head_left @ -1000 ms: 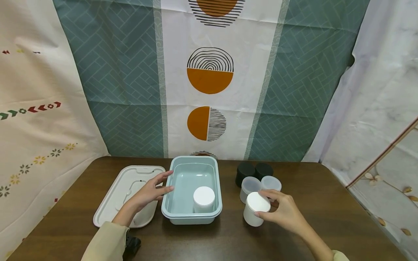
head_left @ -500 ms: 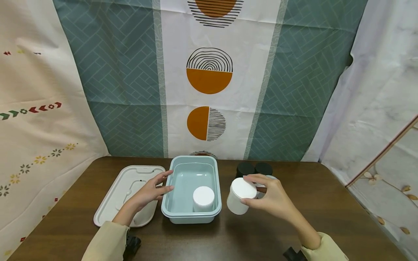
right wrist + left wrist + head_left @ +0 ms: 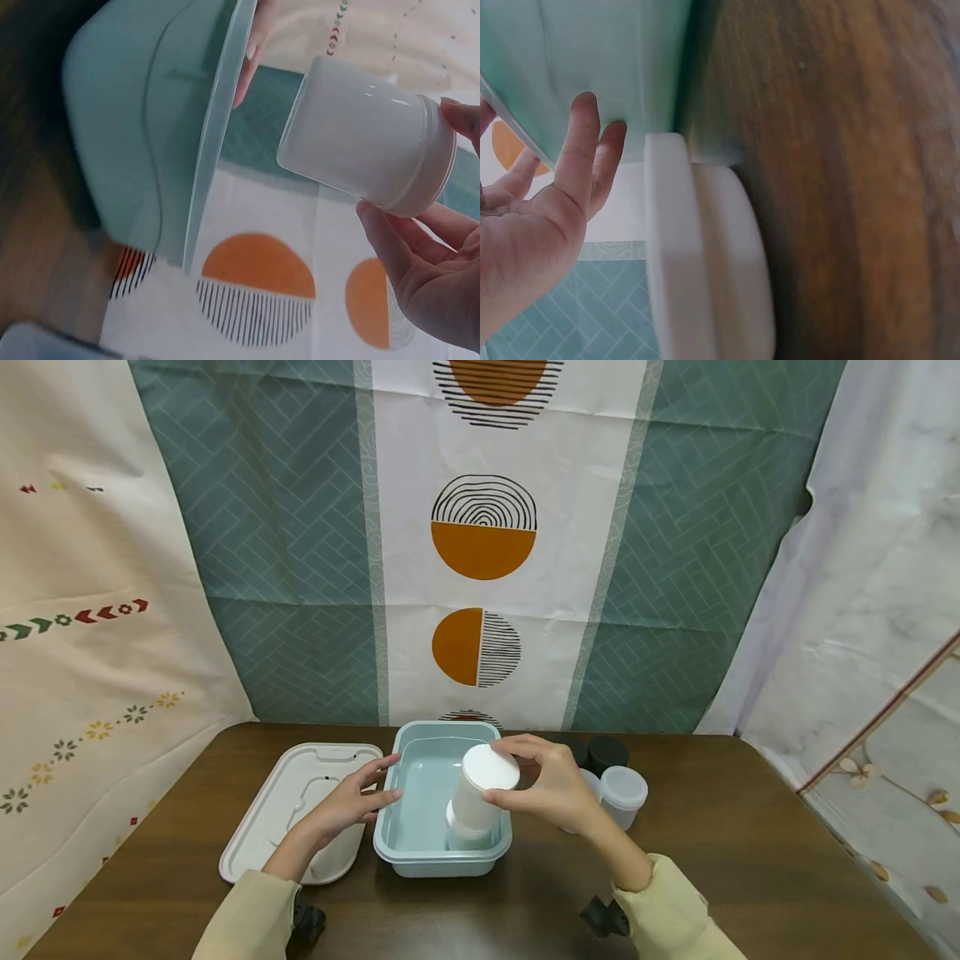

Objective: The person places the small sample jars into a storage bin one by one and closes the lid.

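My right hand [image 3: 551, 783] grips a white jar [image 3: 489, 767] by its lid, between thumb and fingers, above a pale blue-green plastic bin [image 3: 422, 814]. In the right wrist view the jar [image 3: 360, 135] has a translucent white body and is raised higher than the bin's rim [image 3: 217, 127]. Inside the bin, near the front right, stands a second white jar [image 3: 461, 838], partly covered by the held one. My left hand [image 3: 341, 810] is at the bin's left rim with fingers spread; two of its fingertips [image 3: 585, 112] lie against the outer wall in the left wrist view.
Left of the bin, a white lid [image 3: 258, 827] lies flat on the dark wooden table [image 3: 420, 922]. To the right stand translucent jars, one [image 3: 625, 793] in full view, and black-lidded jars [image 3: 607, 753] behind them. A patterned curtain [image 3: 480, 593] hangs behind the table.
My right hand has lifted the white jar off the table beside the translucent jars and carried it left until it is over the bin. The left hand has stayed at the rim.
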Available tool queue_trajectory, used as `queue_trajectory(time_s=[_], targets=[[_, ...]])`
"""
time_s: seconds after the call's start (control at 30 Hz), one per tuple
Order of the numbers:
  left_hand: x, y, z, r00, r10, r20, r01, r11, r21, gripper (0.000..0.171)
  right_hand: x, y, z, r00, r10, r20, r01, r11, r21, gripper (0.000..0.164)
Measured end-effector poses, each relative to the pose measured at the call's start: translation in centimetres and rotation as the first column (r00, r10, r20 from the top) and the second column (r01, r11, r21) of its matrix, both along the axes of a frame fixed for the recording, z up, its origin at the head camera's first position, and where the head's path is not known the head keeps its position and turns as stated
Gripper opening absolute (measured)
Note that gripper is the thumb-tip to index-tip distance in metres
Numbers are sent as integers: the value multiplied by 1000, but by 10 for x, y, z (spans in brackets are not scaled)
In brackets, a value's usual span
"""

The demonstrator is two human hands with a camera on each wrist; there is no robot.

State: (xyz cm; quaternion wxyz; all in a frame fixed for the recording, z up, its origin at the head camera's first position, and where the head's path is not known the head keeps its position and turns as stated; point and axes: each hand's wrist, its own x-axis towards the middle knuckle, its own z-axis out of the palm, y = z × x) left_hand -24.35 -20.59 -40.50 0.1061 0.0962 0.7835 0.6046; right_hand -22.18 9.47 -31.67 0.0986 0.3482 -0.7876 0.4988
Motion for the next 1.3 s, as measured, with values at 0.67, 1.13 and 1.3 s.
queue_trajectory(time_s=[0.67, 1.13, 1.3], targets=[[2, 2, 3, 999, 23, 24, -22, 999, -27, 68, -12, -65, -30, 996, 71, 49, -75, 993, 92, 48], [5, 3, 4, 1000, 7, -5, -7, 998, -67, 58, -16, -75, -56, 994, 59, -94, -26, 950, 313, 52], [8, 4, 6, 1000, -6, -18, 5, 998, -62, 59, -17, -80, -62, 984, 77, -161, -11, 926, 378, 53]])
